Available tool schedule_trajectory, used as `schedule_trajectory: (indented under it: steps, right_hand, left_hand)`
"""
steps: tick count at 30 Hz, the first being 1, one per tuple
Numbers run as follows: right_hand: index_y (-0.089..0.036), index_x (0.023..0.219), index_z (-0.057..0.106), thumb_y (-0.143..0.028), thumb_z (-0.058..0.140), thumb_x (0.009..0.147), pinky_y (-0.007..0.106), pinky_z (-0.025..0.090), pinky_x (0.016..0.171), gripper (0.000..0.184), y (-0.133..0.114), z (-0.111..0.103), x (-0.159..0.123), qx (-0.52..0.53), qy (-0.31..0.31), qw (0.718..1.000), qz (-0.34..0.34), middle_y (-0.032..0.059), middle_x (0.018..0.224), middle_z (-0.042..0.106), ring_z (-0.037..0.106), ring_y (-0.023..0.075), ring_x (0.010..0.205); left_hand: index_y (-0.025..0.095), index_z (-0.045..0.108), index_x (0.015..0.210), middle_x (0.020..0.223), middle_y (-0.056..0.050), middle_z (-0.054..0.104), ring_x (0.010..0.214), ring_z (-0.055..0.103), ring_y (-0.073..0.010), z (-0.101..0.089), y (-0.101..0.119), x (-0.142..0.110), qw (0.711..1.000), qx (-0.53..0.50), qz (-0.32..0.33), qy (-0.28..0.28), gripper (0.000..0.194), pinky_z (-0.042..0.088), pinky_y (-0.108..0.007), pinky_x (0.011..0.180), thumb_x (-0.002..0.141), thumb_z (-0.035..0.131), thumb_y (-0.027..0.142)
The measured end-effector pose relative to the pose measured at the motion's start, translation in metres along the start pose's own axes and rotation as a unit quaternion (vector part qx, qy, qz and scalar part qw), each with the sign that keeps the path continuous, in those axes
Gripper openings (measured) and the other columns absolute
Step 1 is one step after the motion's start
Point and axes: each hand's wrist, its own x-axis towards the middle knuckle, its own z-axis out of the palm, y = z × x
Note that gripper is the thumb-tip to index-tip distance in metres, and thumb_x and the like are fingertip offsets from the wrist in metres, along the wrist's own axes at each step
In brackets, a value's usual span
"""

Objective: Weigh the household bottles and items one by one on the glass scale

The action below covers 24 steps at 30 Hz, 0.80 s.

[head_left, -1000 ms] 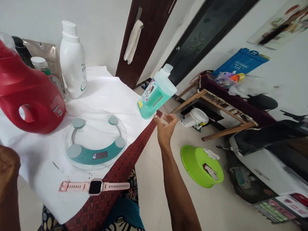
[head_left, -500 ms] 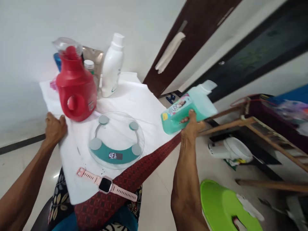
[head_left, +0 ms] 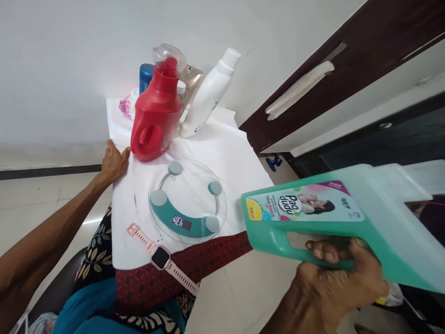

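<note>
My right hand (head_left: 342, 273) is wrapped round the handle of a large green detergent bottle (head_left: 306, 204), held tilted on its side off the table's right edge, close to the camera. Its label reads "Pao dudu". My left hand (head_left: 114, 161) grips the left edge of the table (head_left: 120, 208), thumb towards the top. Between my hands lies a round glass scale (head_left: 189, 197) with a lit display. In front of it lies a smartwatch (head_left: 160, 257) with a pink strap. A red jug (head_left: 158, 113) with a clear cap over its neck stands behind the scale.
A white bottle (head_left: 210, 95), a blue container (head_left: 146, 74) and a brown pouch (head_left: 191, 83) stand at the back against the wall. A pink flowery item (head_left: 125, 106) is beside them. A door with a white cloth (head_left: 301, 90) on its handle is at right.
My right hand has brought the green bottle nearer the camera and turned its label more into view. The view has shifted left; my left hand stays on the table edge.
</note>
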Motion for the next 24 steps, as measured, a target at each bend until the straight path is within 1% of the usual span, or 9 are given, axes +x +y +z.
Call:
schedule_trajectory:
  steps: [2,4,7,9,14,17,19,22,24]
  right_hand:
    - [-0.032,0.054,0.048,-0.036,0.077,0.074,0.038,0.023,0.043,0.035,-0.015,0.011,-0.01,0.028,-0.033,0.999,0.024,-0.0042,0.06,0.022,0.019,0.015,0.05]
    - [-0.03,0.055,0.047,-0.036,0.078,0.069,0.034,0.025,0.043,0.035,-0.023,0.025,-0.021,0.054,-0.07,0.995,0.055,-0.0071,0.057,0.023,0.019,0.0112,0.048]
    - [-0.027,0.056,0.041,-0.038,0.082,0.067,0.027,0.032,0.044,0.044,-0.026,0.049,-0.043,0.082,-0.111,0.985,0.101,-0.0104,0.051,0.026,0.024,0.0072,0.044]
    - [-0.025,0.058,0.039,-0.039,0.085,0.071,0.024,0.036,0.045,0.049,-0.023,0.063,-0.06,0.092,-0.129,0.981,0.111,-0.0114,0.049,0.029,0.028,0.006,0.043]
    - [-0.024,0.064,0.043,-0.038,0.088,0.081,0.021,0.042,0.047,0.05,-0.011,0.086,-0.095,0.08,-0.161,0.978,0.105,-0.0117,0.052,0.035,0.037,0.0053,0.044]
    - [-0.024,0.063,0.044,-0.038,0.088,0.08,0.021,0.04,0.045,0.049,-0.007,0.095,-0.106,0.075,-0.149,0.981,0.098,-0.0117,0.051,0.034,0.038,0.0055,0.043]
    - [-0.024,0.063,0.047,-0.038,0.088,0.08,0.022,0.04,0.044,0.046,-0.007,0.1,-0.112,0.074,-0.148,0.983,0.074,-0.012,0.052,0.033,0.037,0.0062,0.043]
    - [-0.025,0.066,0.053,-0.037,0.088,0.08,0.024,0.039,0.044,0.039,-0.008,0.106,-0.121,0.064,-0.15,0.986,0.032,-0.0113,0.053,0.036,0.037,0.0079,0.044]
    - [-0.025,0.066,0.054,-0.036,0.089,0.08,0.026,0.041,0.046,0.039,-0.008,0.106,-0.125,0.058,-0.15,0.987,0.022,-0.0105,0.053,0.038,0.038,0.0092,0.045]
  left_hand:
    - [-0.004,0.028,0.162,0.157,-0.045,0.055,0.146,0.063,-0.0533,-0.001,0.001,-0.001,1.0,0.005,-0.003,-0.004,0.071,0.047,-0.068,0.124,0.113,0.049,0.043]
    - [-0.006,0.029,0.163,0.154,-0.046,0.057,0.145,0.064,-0.053,-0.001,0.002,-0.003,1.0,0.007,-0.004,-0.007,0.072,0.047,-0.066,0.123,0.113,0.048,0.043]
    - [-0.008,0.028,0.165,0.15,-0.046,0.061,0.143,0.066,-0.053,-0.001,0.002,-0.003,1.0,0.007,-0.006,-0.009,0.076,0.048,-0.065,0.123,0.112,0.048,0.044]
    - [-0.007,0.028,0.167,0.149,-0.045,0.062,0.143,0.067,-0.0521,0.001,0.0,-0.001,1.0,0.007,-0.009,-0.007,0.078,0.049,-0.064,0.122,0.112,0.047,0.044]
    - [-0.003,0.033,0.169,0.149,-0.043,0.065,0.14,0.069,-0.0521,0.011,-0.008,0.006,1.0,-0.007,-0.008,0.008,0.078,0.051,-0.066,0.12,0.11,0.048,0.045]
    - [-0.001,0.035,0.169,0.144,-0.041,0.068,0.136,0.071,-0.0535,0.016,-0.012,0.008,1.0,-0.016,-0.003,0.016,0.078,0.052,-0.069,0.118,0.109,0.05,0.046]
    - [-0.002,0.034,0.169,0.143,-0.041,0.068,0.136,0.071,-0.0537,0.017,-0.013,0.009,1.0,-0.018,-0.005,0.015,0.08,0.051,-0.069,0.118,0.109,0.051,0.047]
    - [-0.001,0.032,0.171,0.146,-0.04,0.067,0.137,0.07,-0.053,0.017,-0.012,0.009,1.0,-0.018,-0.008,0.012,0.08,0.051,-0.068,0.118,0.109,0.05,0.046]
    - [0.0,0.032,0.17,0.146,-0.04,0.067,0.137,0.07,-0.0527,0.017,-0.013,0.009,1.0,-0.018,-0.008,0.012,0.08,0.052,-0.067,0.118,0.108,0.05,0.046]
